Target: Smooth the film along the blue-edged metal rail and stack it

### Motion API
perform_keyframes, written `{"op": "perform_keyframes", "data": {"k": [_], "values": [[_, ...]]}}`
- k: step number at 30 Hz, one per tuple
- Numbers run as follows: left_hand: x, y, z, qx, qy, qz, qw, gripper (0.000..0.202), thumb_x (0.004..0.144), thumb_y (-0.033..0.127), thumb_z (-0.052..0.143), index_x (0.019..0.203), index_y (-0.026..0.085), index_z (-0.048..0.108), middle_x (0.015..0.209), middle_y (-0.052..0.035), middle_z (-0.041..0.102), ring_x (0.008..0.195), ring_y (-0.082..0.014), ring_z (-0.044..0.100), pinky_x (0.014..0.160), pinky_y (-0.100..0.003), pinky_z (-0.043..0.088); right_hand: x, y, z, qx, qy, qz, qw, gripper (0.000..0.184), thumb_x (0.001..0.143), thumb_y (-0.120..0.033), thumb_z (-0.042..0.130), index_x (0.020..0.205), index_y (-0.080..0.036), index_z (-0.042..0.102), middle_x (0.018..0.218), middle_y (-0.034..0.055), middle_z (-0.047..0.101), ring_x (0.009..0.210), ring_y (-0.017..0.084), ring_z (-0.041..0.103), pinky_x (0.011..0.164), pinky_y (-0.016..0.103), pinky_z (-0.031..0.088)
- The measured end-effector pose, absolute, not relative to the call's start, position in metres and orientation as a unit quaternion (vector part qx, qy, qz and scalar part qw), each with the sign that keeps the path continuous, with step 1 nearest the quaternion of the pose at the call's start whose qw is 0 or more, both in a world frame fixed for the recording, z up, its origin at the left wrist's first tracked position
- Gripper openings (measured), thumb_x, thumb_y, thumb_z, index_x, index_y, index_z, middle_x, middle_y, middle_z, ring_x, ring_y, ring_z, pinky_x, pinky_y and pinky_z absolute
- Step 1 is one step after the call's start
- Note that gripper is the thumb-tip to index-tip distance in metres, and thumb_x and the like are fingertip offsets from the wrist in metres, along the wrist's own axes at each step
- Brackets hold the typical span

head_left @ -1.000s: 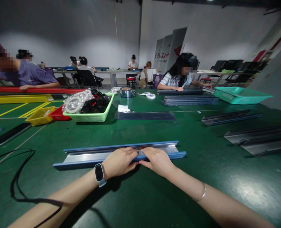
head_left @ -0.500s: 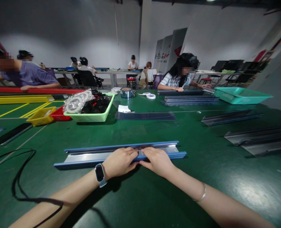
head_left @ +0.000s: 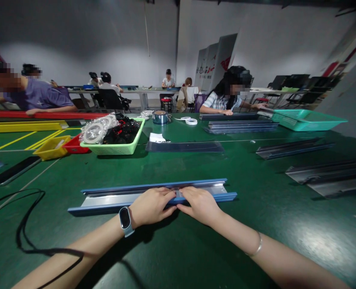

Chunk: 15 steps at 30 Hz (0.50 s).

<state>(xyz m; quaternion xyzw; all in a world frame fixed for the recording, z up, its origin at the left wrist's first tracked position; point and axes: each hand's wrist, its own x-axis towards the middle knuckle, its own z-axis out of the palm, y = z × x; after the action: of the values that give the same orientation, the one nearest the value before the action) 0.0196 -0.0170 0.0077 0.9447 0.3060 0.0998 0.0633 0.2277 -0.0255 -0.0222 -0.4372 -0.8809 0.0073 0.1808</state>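
Note:
A long metal channel with blue edges lies across the green table in front of me. My left hand, with a smartwatch on its wrist, rests on the channel's near edge, fingers curled down into the trough. My right hand sits right beside it, fingers also curled onto the channel. The fingertips of both hands meet near the channel's middle. Whatever lies under them is hidden.
A green basket with tape rolls and black parts stands at the back left, beside yellow and red bins. More metal channels lie to the right. A teal tray sits far right. A black cable loops at left. People work at other tables.

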Motion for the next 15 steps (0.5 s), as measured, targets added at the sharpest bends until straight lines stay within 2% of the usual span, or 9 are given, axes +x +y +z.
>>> {"op": "perform_keyframes", "data": {"k": [9, 15], "values": [[0.0171, -0.0162, 0.0069, 0.932, 0.336, 0.099, 0.09, 0.022, 0.089, 0.035, 0.043, 0.105, 0.02, 0.047, 0.091, -0.0051, 0.062, 0.085, -0.0211, 0.062, 0.074, -0.033, 0.049, 0.2277, -0.026, -0.0209, -0.438, -0.882, 0.015, 0.173, 0.031, 0.082, -0.036, 0.059, 0.105, -0.015, 0.059, 0.1, 0.0099, 0.065, 0.096, 0.024, 0.059, 0.083, 0.035, 0.048], [0.0177, -0.0191, 0.0079, 0.932, 0.313, 0.153, 0.101, 0.026, 0.089, 0.028, 0.043, 0.115, 0.022, 0.042, 0.111, -0.0056, 0.059, 0.099, -0.0199, 0.058, 0.084, -0.032, 0.048, 0.2275, -0.0253, -0.0203, -0.433, -0.885, 0.016, 0.17, 0.031, 0.08, -0.033, 0.062, 0.105, -0.015, 0.059, 0.101, 0.0092, 0.065, 0.095, 0.024, 0.059, 0.082, 0.035, 0.048]]}}
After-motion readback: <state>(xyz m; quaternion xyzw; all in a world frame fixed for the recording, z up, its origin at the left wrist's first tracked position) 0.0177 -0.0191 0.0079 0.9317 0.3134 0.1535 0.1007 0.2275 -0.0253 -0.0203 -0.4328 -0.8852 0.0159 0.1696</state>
